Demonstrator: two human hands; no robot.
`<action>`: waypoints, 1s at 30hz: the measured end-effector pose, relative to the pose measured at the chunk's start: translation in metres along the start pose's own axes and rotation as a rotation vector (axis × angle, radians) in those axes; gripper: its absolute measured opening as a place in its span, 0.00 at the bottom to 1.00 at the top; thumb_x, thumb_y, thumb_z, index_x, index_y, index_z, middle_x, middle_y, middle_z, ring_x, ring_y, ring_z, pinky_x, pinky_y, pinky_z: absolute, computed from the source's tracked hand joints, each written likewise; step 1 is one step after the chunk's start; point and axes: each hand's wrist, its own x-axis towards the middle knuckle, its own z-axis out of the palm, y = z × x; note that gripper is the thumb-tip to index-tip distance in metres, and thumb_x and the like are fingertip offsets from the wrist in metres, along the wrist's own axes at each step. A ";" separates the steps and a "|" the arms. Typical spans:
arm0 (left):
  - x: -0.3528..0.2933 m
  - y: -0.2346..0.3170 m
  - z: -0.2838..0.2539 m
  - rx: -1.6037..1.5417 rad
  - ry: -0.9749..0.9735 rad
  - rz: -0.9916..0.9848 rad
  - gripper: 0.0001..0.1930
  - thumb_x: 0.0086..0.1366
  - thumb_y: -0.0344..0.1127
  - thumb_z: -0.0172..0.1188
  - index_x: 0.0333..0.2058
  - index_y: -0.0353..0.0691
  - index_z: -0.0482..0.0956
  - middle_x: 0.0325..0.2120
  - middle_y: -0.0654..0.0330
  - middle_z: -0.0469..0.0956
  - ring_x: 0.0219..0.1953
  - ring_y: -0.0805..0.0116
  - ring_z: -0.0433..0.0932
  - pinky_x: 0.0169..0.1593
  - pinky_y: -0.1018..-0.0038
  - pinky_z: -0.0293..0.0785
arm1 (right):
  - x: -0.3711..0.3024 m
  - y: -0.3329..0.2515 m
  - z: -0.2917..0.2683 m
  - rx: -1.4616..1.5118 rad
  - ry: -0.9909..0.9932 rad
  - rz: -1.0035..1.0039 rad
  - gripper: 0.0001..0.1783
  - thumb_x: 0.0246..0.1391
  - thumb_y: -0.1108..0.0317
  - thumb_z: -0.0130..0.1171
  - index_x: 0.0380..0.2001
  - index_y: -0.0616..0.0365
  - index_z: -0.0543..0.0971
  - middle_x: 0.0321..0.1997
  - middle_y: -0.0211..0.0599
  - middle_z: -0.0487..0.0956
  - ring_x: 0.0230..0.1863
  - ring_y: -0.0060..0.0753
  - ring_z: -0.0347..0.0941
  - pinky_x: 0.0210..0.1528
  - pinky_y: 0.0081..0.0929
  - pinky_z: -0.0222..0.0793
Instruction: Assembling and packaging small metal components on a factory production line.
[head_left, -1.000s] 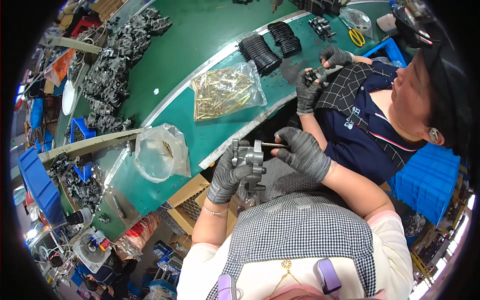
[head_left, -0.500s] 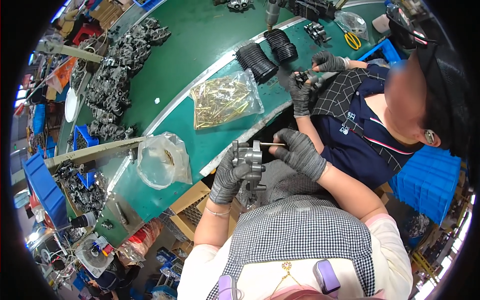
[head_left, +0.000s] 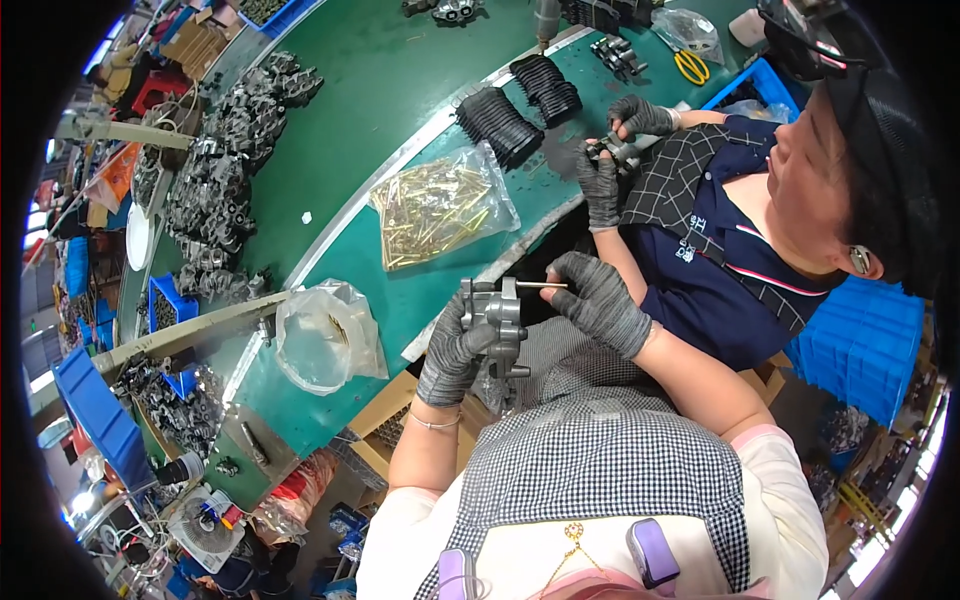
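Over the green bench's near edge [head_left: 360,270], the left hand [head_left: 452,350] grips a grey metal casting [head_left: 497,318] upright; at its three o'clock the right hand [head_left: 598,298] pinches a thin brass pin [head_left: 540,285]. It looks like pin-fitting; next calls for steady alignment with the bore.

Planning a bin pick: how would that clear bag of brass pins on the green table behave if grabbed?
The bag of brass pins looks floppy: its film is crumpled. Probably heavy for its size, being packed with metal pins. Pins would likely shift, and the film may slip.
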 end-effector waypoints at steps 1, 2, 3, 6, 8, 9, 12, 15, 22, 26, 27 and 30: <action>0.001 -0.001 -0.001 -0.011 0.002 -0.001 0.35 0.46 0.47 0.68 0.50 0.36 0.65 0.38 0.59 0.74 0.38 0.69 0.76 0.42 0.74 0.74 | 0.000 -0.001 -0.001 -0.024 -0.028 0.006 0.07 0.52 0.68 0.56 0.29 0.62 0.75 0.22 0.34 0.73 0.26 0.27 0.69 0.30 0.24 0.65; 0.002 -0.002 -0.002 -0.021 0.004 -0.004 0.35 0.46 0.47 0.68 0.50 0.36 0.65 0.38 0.59 0.74 0.39 0.69 0.75 0.42 0.74 0.74 | 0.000 -0.001 -0.002 -0.048 -0.055 0.012 0.07 0.52 0.68 0.56 0.29 0.62 0.75 0.21 0.34 0.73 0.25 0.28 0.69 0.30 0.25 0.65; 0.002 -0.002 -0.003 -0.032 0.006 -0.007 0.36 0.46 0.47 0.68 0.50 0.36 0.65 0.39 0.59 0.74 0.39 0.69 0.75 0.42 0.74 0.74 | 0.000 -0.001 -0.003 -0.071 -0.083 0.019 0.08 0.52 0.68 0.56 0.28 0.62 0.75 0.21 0.35 0.72 0.25 0.29 0.70 0.29 0.25 0.65; 0.003 0.003 -0.003 -0.031 -0.014 -0.025 0.36 0.45 0.47 0.68 0.50 0.35 0.65 0.39 0.59 0.74 0.39 0.69 0.75 0.42 0.73 0.74 | 0.002 0.001 -0.007 -0.131 -0.131 -0.049 0.09 0.52 0.66 0.55 0.27 0.62 0.75 0.20 0.37 0.72 0.25 0.33 0.70 0.29 0.27 0.65; 0.004 0.009 -0.003 -0.030 -0.024 -0.038 0.36 0.45 0.47 0.68 0.50 0.34 0.65 0.39 0.59 0.74 0.39 0.69 0.75 0.43 0.73 0.74 | 0.003 0.002 -0.009 -0.159 -0.154 -0.080 0.10 0.53 0.66 0.55 0.26 0.62 0.75 0.20 0.38 0.71 0.24 0.35 0.70 0.29 0.28 0.65; 0.004 0.013 -0.002 -0.014 -0.042 -0.066 0.36 0.45 0.47 0.68 0.50 0.34 0.65 0.38 0.59 0.74 0.39 0.69 0.75 0.42 0.74 0.74 | 0.004 0.001 -0.010 -0.213 -0.197 -0.077 0.11 0.53 0.64 0.53 0.25 0.61 0.75 0.20 0.40 0.72 0.25 0.39 0.70 0.29 0.32 0.65; 0.009 0.021 -0.004 0.019 -0.079 -0.125 0.36 0.46 0.49 0.68 0.50 0.33 0.66 0.37 0.60 0.74 0.38 0.70 0.75 0.42 0.75 0.74 | 0.006 0.000 -0.013 -0.317 -0.281 -0.068 0.15 0.54 0.60 0.50 0.23 0.60 0.75 0.22 0.44 0.74 0.27 0.45 0.71 0.30 0.39 0.66; 0.015 0.023 -0.008 0.025 -0.113 -0.177 0.35 0.47 0.51 0.66 0.48 0.33 0.68 0.36 0.60 0.75 0.37 0.71 0.75 0.40 0.76 0.73 | 0.010 0.001 -0.015 -0.403 -0.390 0.003 0.15 0.54 0.60 0.49 0.23 0.60 0.75 0.22 0.44 0.74 0.26 0.46 0.71 0.29 0.40 0.66; 0.027 0.022 -0.014 -0.092 -0.130 -0.261 0.26 0.52 0.46 0.62 0.45 0.35 0.69 0.35 0.57 0.75 0.35 0.67 0.76 0.40 0.72 0.74 | 0.014 0.009 -0.004 -0.555 -0.131 -0.208 0.10 0.53 0.64 0.52 0.25 0.60 0.73 0.24 0.40 0.73 0.25 0.43 0.71 0.28 0.36 0.66; 0.029 0.025 -0.010 -0.109 -0.100 -0.242 0.25 0.53 0.44 0.61 0.45 0.35 0.69 0.35 0.57 0.75 0.36 0.67 0.76 0.40 0.73 0.74 | 0.017 0.008 -0.004 -0.565 -0.078 -0.208 0.10 0.53 0.64 0.52 0.26 0.59 0.73 0.23 0.40 0.73 0.25 0.44 0.71 0.29 0.35 0.66; 0.029 0.025 -0.008 -0.114 -0.078 -0.232 0.24 0.53 0.44 0.61 0.45 0.35 0.70 0.35 0.58 0.75 0.36 0.68 0.76 0.40 0.73 0.74 | 0.019 0.008 -0.005 -0.557 -0.074 -0.198 0.09 0.53 0.64 0.52 0.26 0.59 0.73 0.23 0.40 0.73 0.26 0.44 0.71 0.29 0.35 0.66; 0.030 0.024 -0.009 -0.095 -0.099 -0.204 0.24 0.53 0.42 0.62 0.46 0.35 0.68 0.35 0.57 0.75 0.36 0.67 0.76 0.41 0.73 0.74 | 0.021 0.007 -0.008 -0.432 -0.073 -0.120 0.10 0.54 0.63 0.52 0.26 0.59 0.73 0.20 0.39 0.72 0.25 0.41 0.71 0.29 0.33 0.66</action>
